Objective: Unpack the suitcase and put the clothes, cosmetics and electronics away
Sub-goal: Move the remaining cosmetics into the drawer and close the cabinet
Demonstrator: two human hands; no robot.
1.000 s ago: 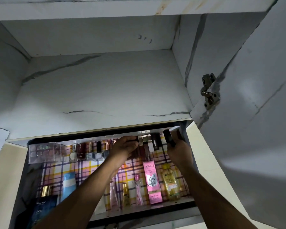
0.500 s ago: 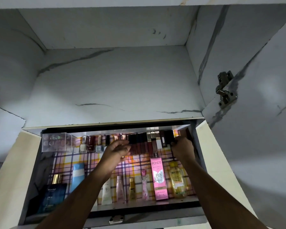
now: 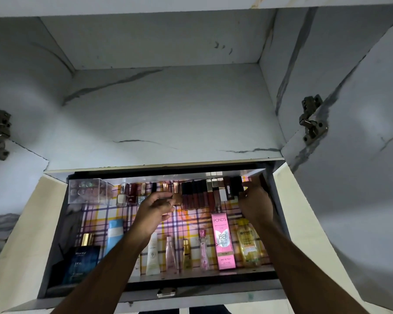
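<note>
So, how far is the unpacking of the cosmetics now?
Mostly done, it seems: the drawer already holds rows of bottles, among them a pink box. In hand: the right hand touches the dark tubes at the back, while the left hand hovers near the nail polishes. Clothes, electronics and suitcase are out of view.

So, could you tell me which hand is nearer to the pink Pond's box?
Right. The right hand is just above and right of the pink Pond's box; the left hand is farther off, up and left.
</note>
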